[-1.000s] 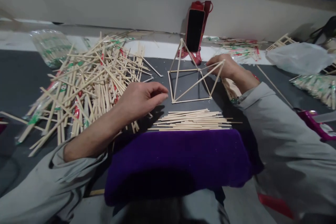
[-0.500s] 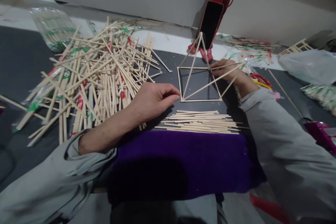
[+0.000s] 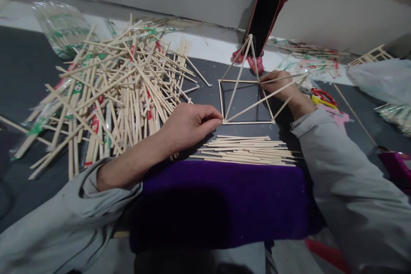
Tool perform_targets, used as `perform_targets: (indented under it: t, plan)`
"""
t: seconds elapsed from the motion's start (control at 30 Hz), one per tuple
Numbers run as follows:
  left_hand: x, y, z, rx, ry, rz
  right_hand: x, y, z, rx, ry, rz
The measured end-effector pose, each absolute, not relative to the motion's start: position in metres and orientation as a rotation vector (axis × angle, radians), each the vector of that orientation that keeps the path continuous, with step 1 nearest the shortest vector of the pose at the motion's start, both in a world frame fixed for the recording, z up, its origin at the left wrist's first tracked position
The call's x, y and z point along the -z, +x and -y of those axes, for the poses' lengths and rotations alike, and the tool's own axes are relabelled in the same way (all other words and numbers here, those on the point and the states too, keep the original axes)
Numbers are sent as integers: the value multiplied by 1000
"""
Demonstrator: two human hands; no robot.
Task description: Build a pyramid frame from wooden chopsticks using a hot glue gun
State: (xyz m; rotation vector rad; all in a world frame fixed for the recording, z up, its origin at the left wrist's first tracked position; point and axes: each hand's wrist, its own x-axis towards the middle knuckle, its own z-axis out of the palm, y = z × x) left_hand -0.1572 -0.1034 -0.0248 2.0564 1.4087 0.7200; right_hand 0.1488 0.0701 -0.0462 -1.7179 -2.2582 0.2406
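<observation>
A frame of thin wooden sticks (image 3: 248, 123) stands on the dark table, with a square base and sticks rising to two peaks. The fingers of my left hand (image 3: 192, 124) are pinched together at the frame's near left corner. At its far right corner, my right hand (image 3: 281, 84) grips the joint with its fingertips, partly behind a slanting stick. Just in front of the frame lies a loose row of cut sticks (image 3: 247, 150). A purple cloth (image 3: 231, 205) covers the table's near edge.
A big heap of chopsticks (image 3: 122, 90), some in wrappers, spreads on the left beside a bagged bundle (image 3: 61, 25). A phone (image 3: 261, 23) leans on a red stand at the back. Red-handled scissors (image 3: 324, 96) and a purple glue gun (image 3: 396, 167) lie to the right.
The view has shifted slightly. Both hands stay at the same corners of the stick frame, and nothing else has visibly moved.
</observation>
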Motion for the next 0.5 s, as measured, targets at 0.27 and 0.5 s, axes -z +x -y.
perform_targets:
  t: [0.27,0.5]
  plan:
    - [29,-156,105,-680,2019,-1404,62,144,-76,-48,-1766,2271]
    - [32,-157,104,-688,2025,-1377,69,142,-79,19,-1755,2283]
